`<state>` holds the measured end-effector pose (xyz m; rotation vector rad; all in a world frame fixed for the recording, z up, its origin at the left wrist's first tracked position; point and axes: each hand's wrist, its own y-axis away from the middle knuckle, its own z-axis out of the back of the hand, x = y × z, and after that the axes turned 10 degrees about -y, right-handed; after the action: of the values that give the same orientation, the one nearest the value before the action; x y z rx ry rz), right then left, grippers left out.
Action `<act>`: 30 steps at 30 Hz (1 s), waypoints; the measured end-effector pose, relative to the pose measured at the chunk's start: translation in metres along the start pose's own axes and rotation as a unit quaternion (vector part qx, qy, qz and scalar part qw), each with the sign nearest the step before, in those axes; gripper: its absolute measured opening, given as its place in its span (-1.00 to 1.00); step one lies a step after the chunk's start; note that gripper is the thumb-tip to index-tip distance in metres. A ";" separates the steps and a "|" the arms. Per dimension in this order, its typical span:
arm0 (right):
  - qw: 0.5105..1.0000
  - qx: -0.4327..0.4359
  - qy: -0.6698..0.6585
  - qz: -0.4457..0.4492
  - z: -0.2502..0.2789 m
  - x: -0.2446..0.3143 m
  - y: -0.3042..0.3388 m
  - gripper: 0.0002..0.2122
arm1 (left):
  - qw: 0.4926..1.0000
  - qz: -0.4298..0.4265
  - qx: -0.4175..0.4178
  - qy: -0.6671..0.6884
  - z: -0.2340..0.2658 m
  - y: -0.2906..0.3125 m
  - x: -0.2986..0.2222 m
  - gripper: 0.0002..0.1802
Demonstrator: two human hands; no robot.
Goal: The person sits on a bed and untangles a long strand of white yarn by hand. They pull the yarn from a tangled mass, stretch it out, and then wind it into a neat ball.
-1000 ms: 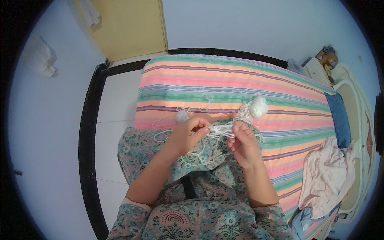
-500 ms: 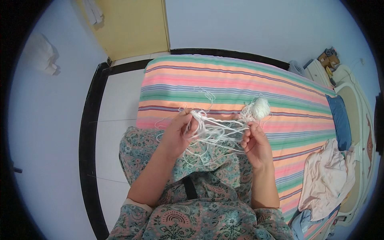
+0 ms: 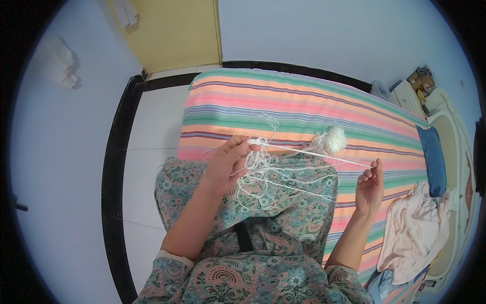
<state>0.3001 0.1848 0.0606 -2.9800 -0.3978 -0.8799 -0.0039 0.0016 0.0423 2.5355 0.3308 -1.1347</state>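
My left hand (image 3: 226,166) grips a tangled bunch of white yarn (image 3: 258,172) that hangs over my lap, which is covered in green patterned fabric (image 3: 283,213). My right hand (image 3: 369,186) is held out to the right and pinches the end of a strand. That strand (image 3: 309,152) runs taut between both hands. A small white yarn ball (image 3: 334,139) lies on the striped bedsheet (image 3: 304,106) just beyond the strand, nearer my right hand.
The bed has a black frame (image 3: 114,167) along its left side and far end, with white floor tiles (image 3: 152,126) beside it. A yellow door (image 3: 177,30) is at the top. Pink clothing (image 3: 410,233) and a blue cushion (image 3: 433,162) lie to the right.
My hands were close together working in the tangle. They have moved apart, the right hand going out to the right, drawing a strand taut.
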 end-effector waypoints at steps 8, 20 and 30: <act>0.651 -0.036 0.749 0.114 0.001 0.014 0.007 -0.80 | 0.991 -0.025 0.032 -0.126 -0.015 0.006 0.003 -0.81; 0.816 0.300 0.473 -0.145 -0.078 -0.101 0.038 -0.87 | 0.941 -0.033 0.139 -0.307 -0.025 0.017 0.007 -0.76; 0.914 0.221 0.338 -0.049 -0.061 -0.100 0.037 -0.95 | 0.992 -0.056 0.016 -0.108 -0.010 0.011 0.015 -0.75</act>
<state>0.1953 0.1198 0.0605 -2.0955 -0.6106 -1.5037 0.0165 -0.0034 0.0401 2.4172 0.4041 -1.4535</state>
